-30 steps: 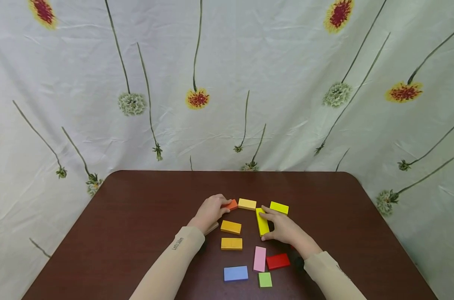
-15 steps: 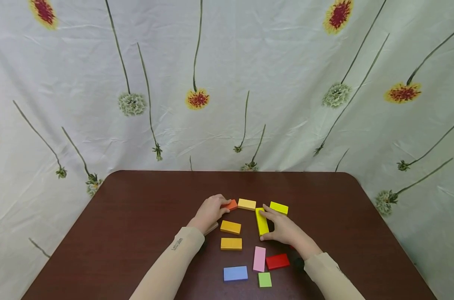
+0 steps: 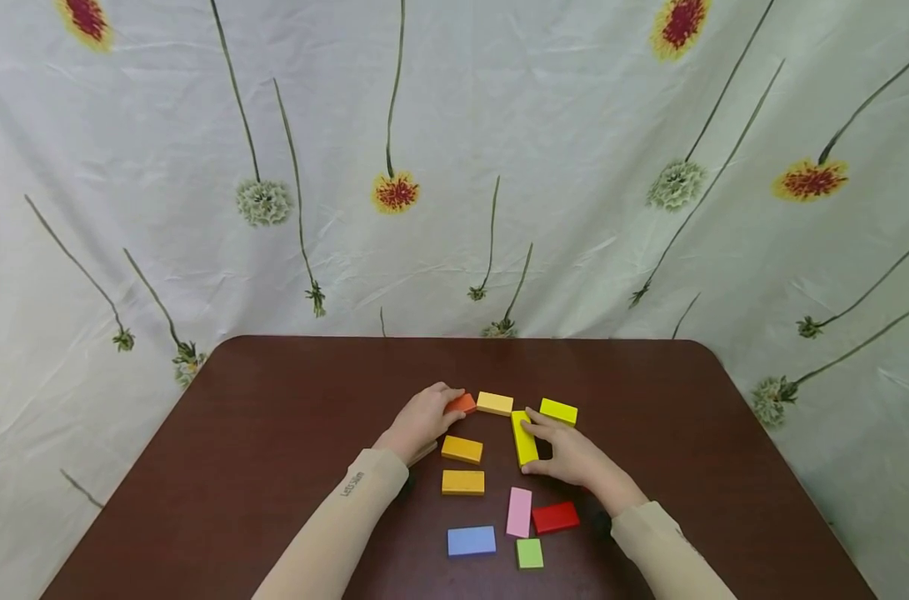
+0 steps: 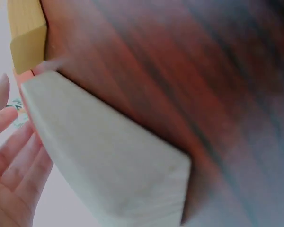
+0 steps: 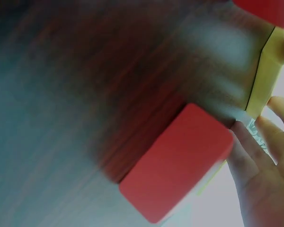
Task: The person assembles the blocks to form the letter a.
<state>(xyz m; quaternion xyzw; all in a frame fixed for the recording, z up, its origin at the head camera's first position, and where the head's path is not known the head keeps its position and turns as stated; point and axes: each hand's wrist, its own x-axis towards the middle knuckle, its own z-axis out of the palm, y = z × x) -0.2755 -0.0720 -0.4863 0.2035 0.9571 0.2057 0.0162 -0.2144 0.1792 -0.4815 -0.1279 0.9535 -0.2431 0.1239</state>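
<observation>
My left hand point(image 3: 418, 421) pinches an orange-red block point(image 3: 465, 403) by its near and far sides, at the left end of a row. That block touches or nearly touches a pale yellow block point(image 3: 495, 403) on its right. With thumb and fingertips at opposite ends, my right hand point(image 3: 570, 454) holds a bright yellow block point(image 3: 525, 440) that lies lengthwise toward me. Another bright yellow block point(image 3: 559, 411) sits just beyond the right hand. A pale wooden block point(image 4: 104, 151) fills the left wrist view, mostly hidden under that wrist in the head view. Close to the right wrist lies a red block point(image 5: 177, 163).
Two orange-yellow blocks point(image 3: 463, 482) lie between the hands. Nearer me are a pink block point(image 3: 519, 512), a second red block point(image 3: 555, 517), a blue block point(image 3: 471, 541) and a small green block point(image 3: 530, 553). The dark brown table point(image 3: 274, 392) ends before a flowered cloth point(image 3: 454, 167).
The head view has tilted slightly, so everything sits a little higher in it. Both hands stay at the same blocks, with no clear movement of any block.
</observation>
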